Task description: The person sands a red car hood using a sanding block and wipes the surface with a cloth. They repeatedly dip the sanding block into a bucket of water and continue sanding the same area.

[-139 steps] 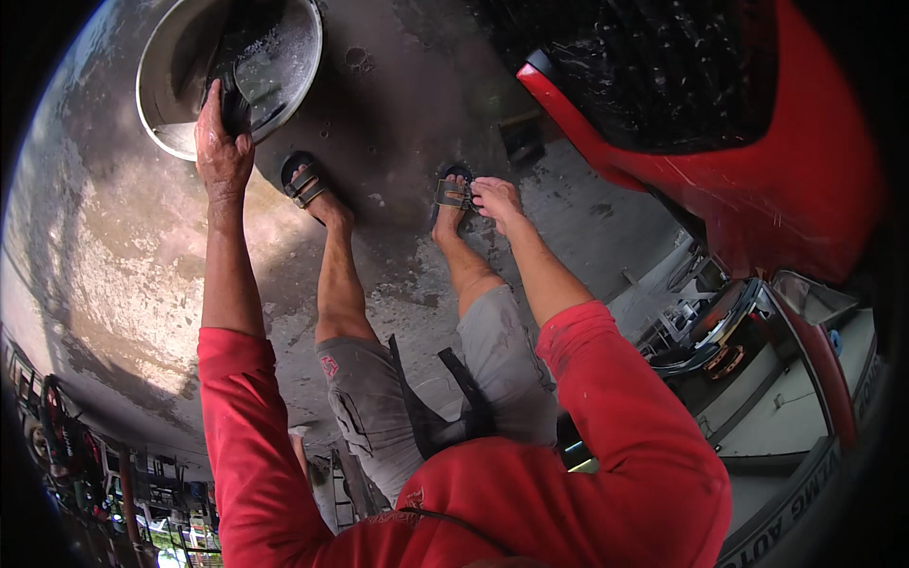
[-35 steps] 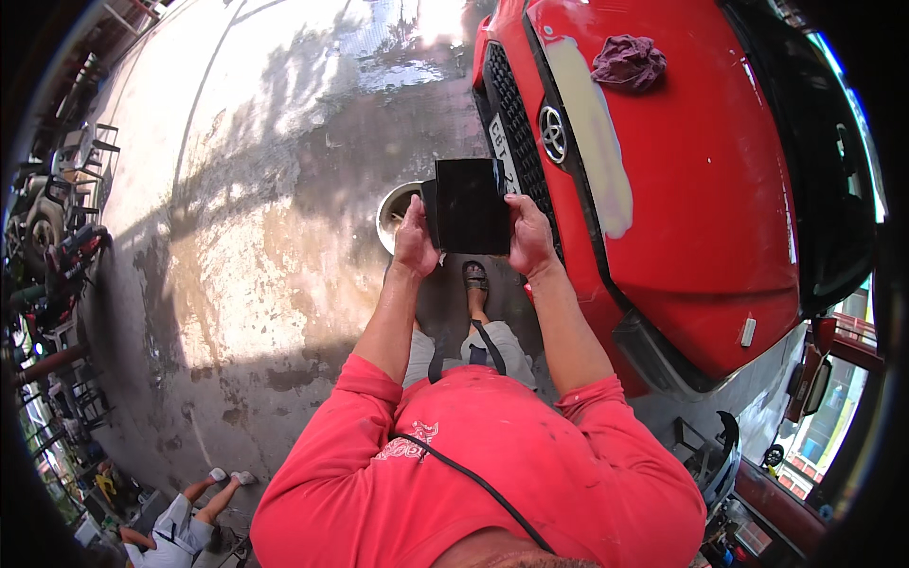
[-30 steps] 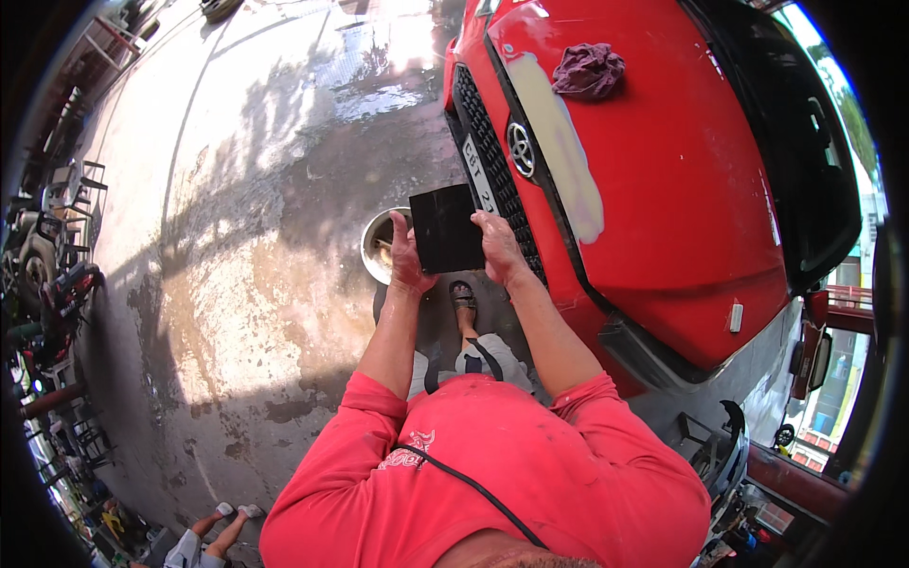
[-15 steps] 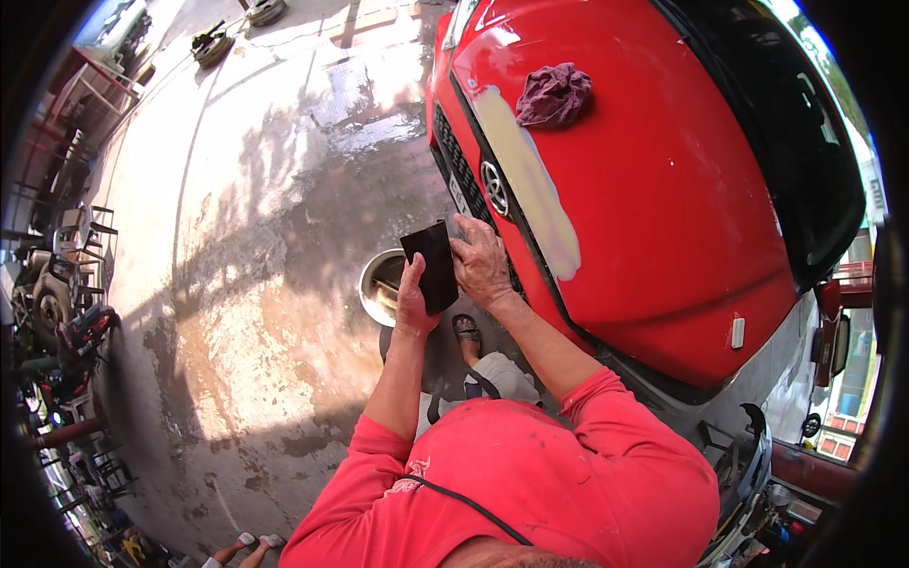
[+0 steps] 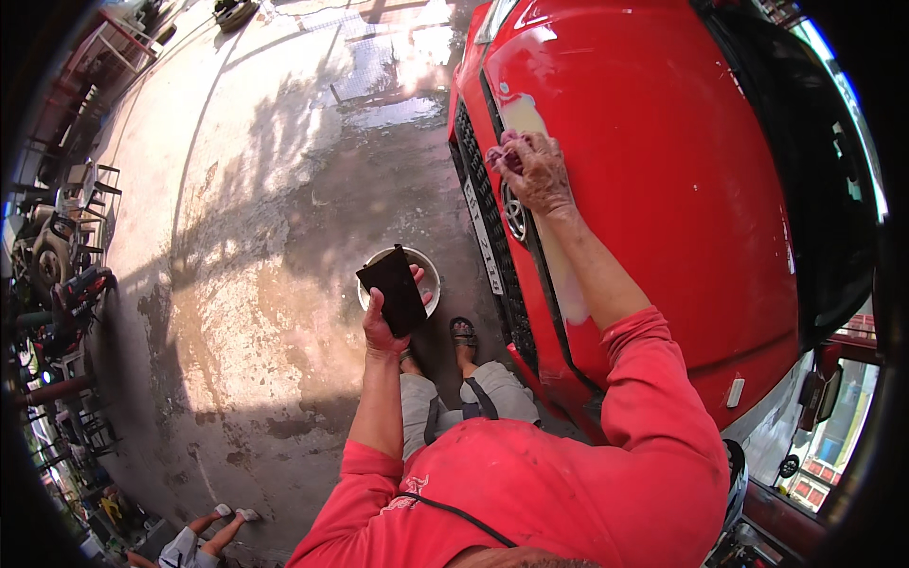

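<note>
My left hand (image 5: 381,329) is wrapped round a flat black rectangular thing (image 5: 396,292), held above a pale bucket (image 5: 433,275). Whether it is a phone or a sheet of something, I cannot tell. On the front edge of the red car hood (image 5: 672,180), my right hand (image 5: 546,180) grips a bunched purple cloth (image 5: 507,151). The cloth lies over a long beige filler patch (image 5: 523,114), which my hand and forearm partly cover. Just below that hand is the round emblem (image 5: 514,213) on the car's front.
A small white block (image 5: 735,393) rests on the hood's near right side. Behind the hood is the dark windshield (image 5: 824,189). Wet patches mark the concrete floor (image 5: 256,331). Stools and machine parts (image 5: 66,256) line the far left. Another person's legs (image 5: 204,535) show at lower left.
My right hand has left the black rectangle and moved up onto the hood, taking hold of the cloth. The cloth has shifted left onto the patch. My left hand has moved left and down.
</note>
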Demonstrator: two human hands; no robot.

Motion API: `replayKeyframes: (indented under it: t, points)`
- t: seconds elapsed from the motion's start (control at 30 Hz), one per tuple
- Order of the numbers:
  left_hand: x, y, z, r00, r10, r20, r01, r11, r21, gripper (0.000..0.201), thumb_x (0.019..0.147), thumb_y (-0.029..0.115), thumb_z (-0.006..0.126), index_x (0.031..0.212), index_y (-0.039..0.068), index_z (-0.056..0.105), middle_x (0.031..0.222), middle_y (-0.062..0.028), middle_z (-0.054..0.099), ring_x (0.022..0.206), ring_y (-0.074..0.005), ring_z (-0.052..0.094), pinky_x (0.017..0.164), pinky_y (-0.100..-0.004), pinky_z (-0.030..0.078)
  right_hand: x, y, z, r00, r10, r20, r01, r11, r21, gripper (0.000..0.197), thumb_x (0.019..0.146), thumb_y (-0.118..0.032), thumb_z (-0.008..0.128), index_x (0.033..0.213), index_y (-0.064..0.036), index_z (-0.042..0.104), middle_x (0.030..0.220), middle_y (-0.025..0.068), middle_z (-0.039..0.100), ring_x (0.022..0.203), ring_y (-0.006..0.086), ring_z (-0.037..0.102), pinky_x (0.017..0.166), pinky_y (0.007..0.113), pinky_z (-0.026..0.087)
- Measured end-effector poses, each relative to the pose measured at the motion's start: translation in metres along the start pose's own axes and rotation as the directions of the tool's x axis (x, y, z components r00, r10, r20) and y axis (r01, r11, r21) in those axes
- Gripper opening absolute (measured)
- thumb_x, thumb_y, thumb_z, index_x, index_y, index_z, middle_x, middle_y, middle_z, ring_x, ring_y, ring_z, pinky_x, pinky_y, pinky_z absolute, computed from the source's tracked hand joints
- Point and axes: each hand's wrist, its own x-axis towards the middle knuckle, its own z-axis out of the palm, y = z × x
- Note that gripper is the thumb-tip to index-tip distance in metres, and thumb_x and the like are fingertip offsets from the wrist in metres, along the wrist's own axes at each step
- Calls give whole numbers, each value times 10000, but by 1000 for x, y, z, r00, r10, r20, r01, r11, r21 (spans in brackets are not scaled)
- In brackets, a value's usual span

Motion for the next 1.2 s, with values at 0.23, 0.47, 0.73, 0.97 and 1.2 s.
replayKeyframes:
  t: [0.23,0.47,0.73,0.97,1.2]
  points:
    - [59,-22,-67,997,33,-63,-52,944,-326,741,1019,550,680,1519,16,563,1462,-166,666,1416,-352,583,1261,-560,389,-99,-119,10,858,-128,497,45,983,176,1037,892,-745,708,1722,-265,313,1805,167,187,1649,453,174,1268,736,155]
    - [61,-71,-258,798,-232,-557,237,969,-64,386,1011,263,757,1325,64,657,1118,-92,758,1050,-224,760,930,-393,631,-143,20,-128,805,373,461,107,673,-732,1078,910,-756,654,1743,-203,249,1828,77,150,1685,364,85,1302,698,56]
    - [131,-166,-474,723,136,-678,562,456,691,783,943,591,743,1446,-1,643,1393,-285,668,1319,-405,617,1151,-456,451,-129,7,-116,882,215,419,80,808,-584,1074,953,-834,532,1730,-141,267,1790,168,219,1665,387,165,1330,578,148]
    - [186,-286,-554,529,-204,-824,761,-317,567,624,1022,482,611,1344,-47,687,1316,-366,674,1330,-516,582,1093,-530,494,-132,11,-114,853,313,417,-7,807,-590,1209,919,-888,523,1751,-118,103,1810,178,95,1671,381,104,1342,566,124]
    - [137,-191,-414,632,-145,-761,655,624,426,701,1028,595,629,1254,-61,730,1158,-191,782,1032,-306,748,920,-421,559,-124,-5,-108,874,255,415,30,822,-569,1070,968,-775,595,1731,-104,260,1795,164,220,1665,365,174,1337,535,136]
